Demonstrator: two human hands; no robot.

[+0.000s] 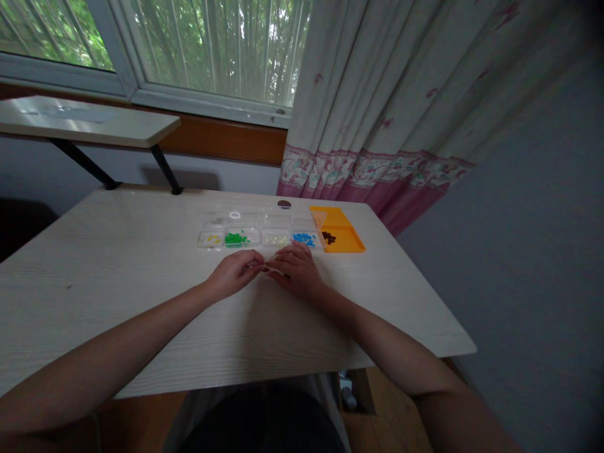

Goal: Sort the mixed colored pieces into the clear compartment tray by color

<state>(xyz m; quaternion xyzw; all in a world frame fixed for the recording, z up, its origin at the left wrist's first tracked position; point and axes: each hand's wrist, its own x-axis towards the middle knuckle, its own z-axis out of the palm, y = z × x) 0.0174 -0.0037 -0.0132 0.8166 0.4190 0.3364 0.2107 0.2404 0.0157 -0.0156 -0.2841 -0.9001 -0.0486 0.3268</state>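
My left hand (236, 272) and my right hand (298, 270) meet above the table, just in front of a clear plastic compartment box (259, 220). Thumb and finger of each hand are pinched together, tip to tip with the other hand. Whatever they hold is too small to make out. Inside the box's front compartments lie small yellow pieces (214, 239), green pieces (236, 238), pale pieces (277, 240) and blue pieces (304, 239). The raised fingers of my right hand overlap the box's front edge by the blue ones.
An orange tray (350, 240) adjoins the box on the right, with small dark brown pieces (329, 238) at its left side. Behind the box is a round brown spot (284, 204). A raised shelf (132, 129) on black legs stands back left; a curtain (368, 126) hangs behind.
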